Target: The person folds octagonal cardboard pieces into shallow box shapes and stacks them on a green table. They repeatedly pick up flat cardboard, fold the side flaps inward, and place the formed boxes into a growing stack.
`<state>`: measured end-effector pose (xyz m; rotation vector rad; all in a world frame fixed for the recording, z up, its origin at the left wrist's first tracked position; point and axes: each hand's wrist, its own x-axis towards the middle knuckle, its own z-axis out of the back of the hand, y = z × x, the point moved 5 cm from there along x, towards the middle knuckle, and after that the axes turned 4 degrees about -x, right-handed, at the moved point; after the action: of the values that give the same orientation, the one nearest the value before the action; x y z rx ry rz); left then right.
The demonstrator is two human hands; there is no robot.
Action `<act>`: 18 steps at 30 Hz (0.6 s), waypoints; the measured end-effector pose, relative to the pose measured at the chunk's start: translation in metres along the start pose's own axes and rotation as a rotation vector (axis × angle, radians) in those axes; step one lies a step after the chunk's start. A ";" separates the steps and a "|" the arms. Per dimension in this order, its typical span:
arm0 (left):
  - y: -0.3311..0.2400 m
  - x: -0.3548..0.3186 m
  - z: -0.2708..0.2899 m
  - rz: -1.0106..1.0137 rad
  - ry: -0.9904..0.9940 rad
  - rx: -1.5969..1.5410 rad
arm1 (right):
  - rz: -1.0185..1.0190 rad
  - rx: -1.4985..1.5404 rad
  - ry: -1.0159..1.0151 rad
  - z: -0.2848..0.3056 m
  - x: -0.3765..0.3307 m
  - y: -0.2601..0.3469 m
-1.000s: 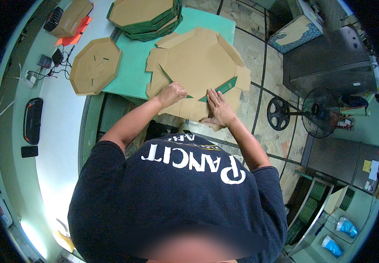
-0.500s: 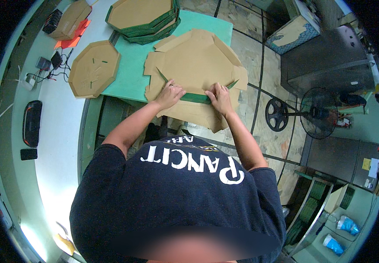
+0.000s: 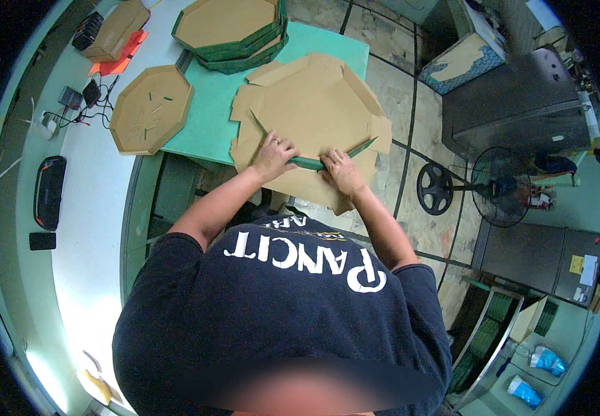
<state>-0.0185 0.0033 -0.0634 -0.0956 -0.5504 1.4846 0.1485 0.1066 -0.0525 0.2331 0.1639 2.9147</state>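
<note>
Flat on the green table lies a large brown cardboard blank (image 3: 314, 97) with an octagonal middle and cut flaps round it. Along its near side a narrow green edge (image 3: 307, 163) stands folded up, with pointed green ends slanting out left and right. My left hand (image 3: 274, 158) is closed on the left part of this edge, fingers bent over it. On the right part, my right hand (image 3: 342, 172) pinches the same edge, thumb toward the middle. Some brown cardboard hangs past the table's near side beneath my hands.
Finished octagonal trays with green sides (image 3: 230, 35) are stacked at the far left of the green table (image 3: 206, 118). Another brown octagonal tray (image 3: 151, 111) holds small green scraps. A white counter (image 3: 88, 229) runs along the left. A black fan (image 3: 501, 187) stands on the right floor.
Both hands have shifted slightly toward me along the near edge, and my right hand has turned over the edge more. The green edge looks narrower and more folded over than before.
</note>
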 end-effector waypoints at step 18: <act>-0.039 0.020 0.022 0.945 -0.330 -1.686 | -0.135 -0.250 -0.369 0.090 0.024 0.048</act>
<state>0.0076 0.0127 -0.0230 -1.6083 -2.1055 1.4594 0.1309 0.0737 0.0451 0.6773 -0.2316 2.6655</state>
